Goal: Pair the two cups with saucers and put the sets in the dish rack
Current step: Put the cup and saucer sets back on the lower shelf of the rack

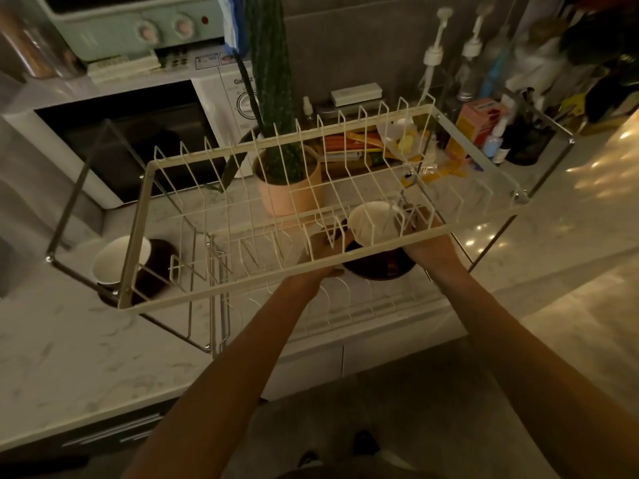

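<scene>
A white cup [371, 221] with a dark outside stands on a dark saucer [378, 269] under the upper tier of the cream wire dish rack [221, 293], over the lower tier [262, 261]. My left hand [323, 252] grips the saucer's left edge. My right hand [425, 236] is closed on the cup's right side by its handle. The upper tier's wires partly hide both hands. A second white cup [117, 259] sits on its dark saucer [157, 267] at the rack's left end; I cannot tell whether it rests on the counter or in the rack.
A potted cactus [285, 188] stands behind the rack, with a microwave [131, 140] to its left. Bottles, boxes and packets [484, 133] crowd the back right. The marble counter [69, 347] reaches to its front edge near me.
</scene>
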`<control>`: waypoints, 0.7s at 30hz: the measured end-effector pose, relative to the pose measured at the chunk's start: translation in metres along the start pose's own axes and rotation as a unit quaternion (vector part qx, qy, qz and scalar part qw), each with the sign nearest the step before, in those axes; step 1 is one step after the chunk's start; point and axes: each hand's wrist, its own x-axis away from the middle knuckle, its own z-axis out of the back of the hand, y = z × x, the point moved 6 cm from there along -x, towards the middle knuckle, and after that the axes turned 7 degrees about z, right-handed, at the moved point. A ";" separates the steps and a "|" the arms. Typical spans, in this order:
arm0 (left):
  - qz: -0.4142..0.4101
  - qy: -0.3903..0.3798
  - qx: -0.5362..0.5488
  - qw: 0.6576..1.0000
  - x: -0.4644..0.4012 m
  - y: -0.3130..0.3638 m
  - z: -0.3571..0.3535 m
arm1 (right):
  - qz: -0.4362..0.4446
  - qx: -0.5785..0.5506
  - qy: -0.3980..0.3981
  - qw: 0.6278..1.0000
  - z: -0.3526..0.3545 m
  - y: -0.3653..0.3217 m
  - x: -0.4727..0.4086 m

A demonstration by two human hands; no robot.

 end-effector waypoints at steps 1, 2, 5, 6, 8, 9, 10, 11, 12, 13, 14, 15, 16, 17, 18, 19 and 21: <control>-0.005 0.013 -0.008 1.000 0.005 0.003 0.001 | 0.010 0.011 0.002 1.000 0.002 -0.010 0.003; -0.009 0.022 -0.020 1.000 0.011 0.006 0.001 | 0.022 0.039 0.006 0.999 0.005 -0.018 0.007; -0.043 0.042 -0.094 0.994 0.032 0.023 0.004 | 0.028 0.062 0.009 0.998 0.007 -0.036 0.018; -0.061 0.043 -0.132 0.988 0.038 0.028 0.006 | 0.019 0.068 -0.006 0.998 0.006 -0.043 0.022; -0.086 0.036 -0.206 0.974 0.056 0.036 0.008 | 0.076 0.092 0.020 0.993 0.006 -0.066 0.031; -0.088 0.036 -0.244 0.965 0.061 0.035 0.011 | 0.123 0.115 0.042 0.985 0.006 -0.077 0.034; -0.084 0.045 -0.278 0.956 0.068 0.033 0.017 | 0.152 0.142 0.041 0.977 0.002 -0.087 0.039; -0.081 0.059 -0.303 0.948 0.074 0.030 0.024 | 0.180 0.171 0.029 0.968 -0.006 -0.093 0.043; -0.085 0.070 -0.322 0.940 0.081 0.028 0.031 | 0.196 0.185 0.003 0.963 -0.012 -0.099 0.046; -0.098 0.075 -0.338 0.933 0.088 0.027 0.037 | 0.212 0.181 -0.016 0.960 -0.019 -0.105 0.049; -0.107 0.073 -0.355 0.926 0.096 0.025 0.043 | 0.224 0.160 -0.031 0.961 -0.024 -0.110 0.053; -0.110 0.069 -0.371 0.919 0.105 0.022 0.048 | 0.244 0.143 -0.042 0.958 -0.029 -0.118 0.058; -0.104 0.065 -0.384 0.915 0.114 0.018 0.054 | 0.264 0.138 -0.059 0.953 -0.034 -0.126 0.064; -0.094 0.062 -0.391 0.913 0.122 0.013 0.061 | 0.287 0.147 -0.080 0.943 -0.042 -0.134 0.070; -0.079 0.062 -0.396 0.913 0.130 0.008 0.068 | 0.303 0.158 -0.104 0.934 -0.049 -0.143 0.076; -0.065 0.060 -0.404 0.911 0.139 0.003 0.076 | 0.306 0.160 -0.133 0.929 -0.057 -0.150 0.082; -0.030 0.053 -0.417 0.907 0.159 -0.008 0.091 | 0.302 0.141 -0.205 0.920 -0.072 -0.162 0.092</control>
